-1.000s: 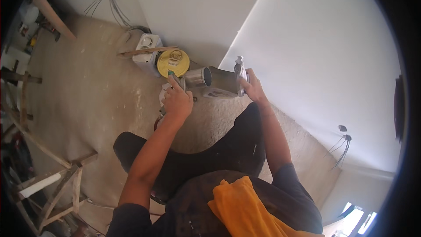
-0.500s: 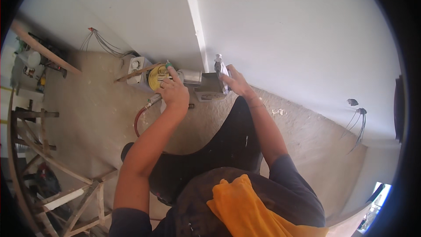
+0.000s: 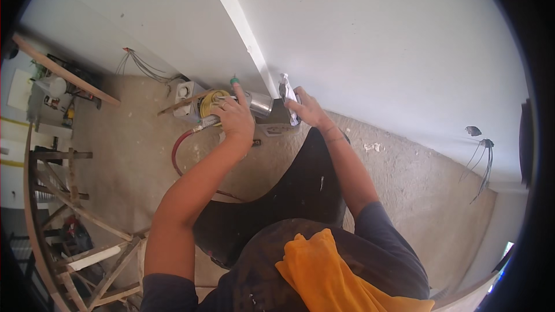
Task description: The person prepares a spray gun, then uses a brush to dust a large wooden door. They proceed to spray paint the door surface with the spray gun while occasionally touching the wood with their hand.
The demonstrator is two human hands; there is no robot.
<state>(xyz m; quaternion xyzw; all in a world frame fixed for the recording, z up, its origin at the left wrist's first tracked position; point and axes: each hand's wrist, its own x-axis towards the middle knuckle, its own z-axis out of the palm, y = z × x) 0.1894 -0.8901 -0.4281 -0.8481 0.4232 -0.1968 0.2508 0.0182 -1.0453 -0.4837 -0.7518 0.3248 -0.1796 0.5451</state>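
1. The person's left hand [image 3: 236,120] gripped a green-tipped hand tool [image 3: 235,81], largely hidden by the palm, low against a pale wall [image 3: 370,40]; one finger stretched toward the green end while the others curled inward.
2. A flexible red hose [image 3: 176,151] looped across the dusty tan floor [image 3: 139,138] to a metal fitting [image 3: 207,122] beside that hand.
3. The right hand [image 3: 309,110] pinched an upright, flat, crinkled silvery-white piece [image 3: 287,95] between thumb and fingers, above a dark-topped rectangular container [image 3: 278,129].
4. Between the hands lay a shiny silver metal cylinder [image 3: 261,103]; a round yellow lid [image 3: 209,101] showed partly behind the left hand.
5. A thin brown wooden stick [image 3: 178,105] crossed a white box-shaped container [image 3: 186,90] near the lid.
6. An orange cloth [image 3: 318,263] draped the person's dark shirt [image 3: 248,271].
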